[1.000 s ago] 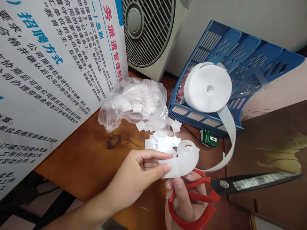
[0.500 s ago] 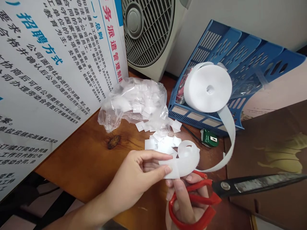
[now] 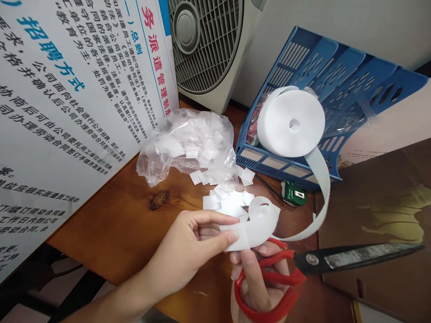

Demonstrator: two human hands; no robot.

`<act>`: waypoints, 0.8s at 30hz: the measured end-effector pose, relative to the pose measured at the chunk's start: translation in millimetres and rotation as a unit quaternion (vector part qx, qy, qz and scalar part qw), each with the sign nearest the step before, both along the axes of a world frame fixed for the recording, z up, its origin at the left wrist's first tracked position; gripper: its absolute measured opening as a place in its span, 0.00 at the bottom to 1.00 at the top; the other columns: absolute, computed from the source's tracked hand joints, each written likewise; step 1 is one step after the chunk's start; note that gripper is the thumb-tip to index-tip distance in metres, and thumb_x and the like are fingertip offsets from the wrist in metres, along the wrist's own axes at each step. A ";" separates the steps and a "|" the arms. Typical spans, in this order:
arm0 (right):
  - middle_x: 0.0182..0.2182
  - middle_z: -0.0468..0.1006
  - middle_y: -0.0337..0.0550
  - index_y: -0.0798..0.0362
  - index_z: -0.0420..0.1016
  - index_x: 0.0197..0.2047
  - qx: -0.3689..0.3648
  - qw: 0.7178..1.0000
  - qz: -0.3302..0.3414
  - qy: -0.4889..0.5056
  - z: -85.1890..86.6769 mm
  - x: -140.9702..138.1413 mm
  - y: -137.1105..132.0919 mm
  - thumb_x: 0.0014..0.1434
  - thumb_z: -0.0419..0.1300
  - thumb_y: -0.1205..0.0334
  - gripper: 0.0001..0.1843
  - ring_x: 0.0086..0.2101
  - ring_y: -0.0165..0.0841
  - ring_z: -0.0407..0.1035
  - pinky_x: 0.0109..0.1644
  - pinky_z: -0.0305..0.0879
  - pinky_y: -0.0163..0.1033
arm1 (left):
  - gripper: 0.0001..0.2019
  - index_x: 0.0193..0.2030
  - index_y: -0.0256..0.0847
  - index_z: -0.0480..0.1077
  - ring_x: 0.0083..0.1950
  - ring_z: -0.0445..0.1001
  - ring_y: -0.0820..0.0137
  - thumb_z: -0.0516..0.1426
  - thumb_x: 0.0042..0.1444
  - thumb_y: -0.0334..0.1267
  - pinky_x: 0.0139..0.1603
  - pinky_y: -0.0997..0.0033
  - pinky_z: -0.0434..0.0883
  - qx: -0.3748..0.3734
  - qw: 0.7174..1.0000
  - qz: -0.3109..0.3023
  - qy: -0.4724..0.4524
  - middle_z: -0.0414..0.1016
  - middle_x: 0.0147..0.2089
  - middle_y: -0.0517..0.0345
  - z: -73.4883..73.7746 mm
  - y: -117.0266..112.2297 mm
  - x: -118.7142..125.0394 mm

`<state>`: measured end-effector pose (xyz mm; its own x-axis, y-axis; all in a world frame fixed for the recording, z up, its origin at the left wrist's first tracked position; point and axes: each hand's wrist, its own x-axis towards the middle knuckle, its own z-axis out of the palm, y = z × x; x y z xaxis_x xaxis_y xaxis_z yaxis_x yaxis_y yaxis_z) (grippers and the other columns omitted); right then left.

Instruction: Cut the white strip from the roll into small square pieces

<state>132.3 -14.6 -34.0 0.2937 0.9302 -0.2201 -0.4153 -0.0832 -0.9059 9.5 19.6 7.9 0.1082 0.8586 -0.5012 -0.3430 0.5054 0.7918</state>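
Note:
My left hand point(image 3: 197, 244) pinches the end of a white tape strip point(image 3: 262, 226) between thumb and fingers; a square white piece point(image 3: 239, 237) lies flat over that end. Red-handled scissors point(image 3: 313, 260) hang in my right hand point(image 3: 256, 282), their dark blades together and pointing right. The right fingertips touch the strip's lower edge just beside the square. From there the strip curls over and runs up to a big white roll point(image 3: 291, 123). Behind my hands lies a pile of cut white pieces point(image 3: 229, 202), spilling from a clear plastic bag point(image 3: 191, 139) that holds more of them.
The roll leans on a blue file rack point(image 3: 279, 163) at the back right. A green tape measure point(image 3: 293, 193) sits below the rack. A box fan point(image 3: 205, 49) stands behind, a printed board point(image 3: 81, 98) on the left, and a brown carton point(image 3: 377, 215) on the right of the wooden table point(image 3: 124, 224).
Both hands, the strip's end and the scissors have shifted slightly left in the view. The grips stay the same.

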 end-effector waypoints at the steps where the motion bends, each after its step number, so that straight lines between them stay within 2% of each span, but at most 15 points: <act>1: 0.25 0.80 0.31 0.50 0.66 0.42 -0.003 1.000 -0.001 0.000 -0.4 0.4 -0.2 0.63 0.65 0.69 0.11 0.18 0.20 0.66 0.24 0.61 0.25 | 0.13 0.52 0.40 0.83 0.34 0.83 0.72 0.68 0.60 0.35 0.40 0.79 0.77 0.000 1.000 0.004 0.015 0.85 0.31 0.59 0.3 -0.3 0.0; 5: 0.25 0.81 0.33 0.50 0.65 0.42 -0.029 0.999 -0.004 -0.024 1.2 0.3 1.2 0.62 0.67 0.67 0.13 0.17 0.20 0.66 0.24 0.61 0.25 | 0.10 0.47 0.41 0.84 0.38 0.84 0.72 0.69 0.59 0.34 0.40 0.83 0.76 0.012 0.998 0.013 0.064 0.87 0.36 0.59 1.8 -1.6 1.2; 8: 0.23 0.80 0.33 0.50 0.64 0.41 -0.054 0.998 -0.018 -0.028 4.4 -2.1 4.0 0.61 0.68 0.67 0.15 0.18 0.21 0.68 0.24 0.61 0.24 | 0.10 0.48 0.40 0.83 0.37 0.84 0.72 0.68 0.59 0.35 0.41 0.81 0.77 0.016 0.998 0.010 0.059 0.86 0.34 0.58 1.1 -2.3 2.8; 13: 0.21 0.78 0.30 0.50 0.61 0.40 -0.073 0.997 -0.012 -0.005 8.5 -4.2 7.3 0.62 0.67 0.66 0.16 0.18 0.21 0.66 0.24 0.61 0.23 | 0.13 0.52 0.38 0.78 0.33 0.81 0.71 0.67 0.61 0.35 0.41 0.74 0.78 -0.010 0.999 0.014 -0.049 0.83 0.32 0.57 -9.8 -3.3 6.1; 17: 0.22 0.75 0.28 0.48 0.60 0.39 -0.067 0.997 -0.023 0.008 7.6 -6.3 8.7 0.62 0.67 0.67 0.16 0.20 0.25 0.69 0.22 0.60 0.26 | 0.08 0.46 0.35 0.82 0.32 0.75 0.74 0.63 0.65 0.37 0.40 0.73 0.75 0.003 0.990 0.001 -0.138 0.77 0.29 0.57 -17.0 -3.4 9.9; 20: 0.21 0.75 0.28 0.48 0.61 0.40 -0.062 0.997 -0.037 -0.009 3.7 -9.9 10.5 0.62 0.67 0.65 0.16 0.17 0.24 0.65 0.22 0.61 0.28 | 0.10 0.42 0.35 0.85 0.31 0.73 0.74 0.61 0.67 0.37 0.37 0.75 0.74 0.023 0.995 -0.013 -0.096 0.75 0.28 0.58 -15.1 -1.7 11.2; 24: 0.20 0.76 0.31 0.49 0.63 0.41 -0.078 0.995 -0.041 -0.045 -3.5 -5.7 7.8 0.61 0.69 0.57 0.17 0.17 0.25 0.65 0.22 0.61 0.28 | 0.07 0.43 0.41 0.86 0.31 0.75 0.75 0.65 0.63 0.37 0.36 0.79 0.73 0.043 0.998 0.012 0.053 0.79 0.28 0.59 -12.9 0.6 5.8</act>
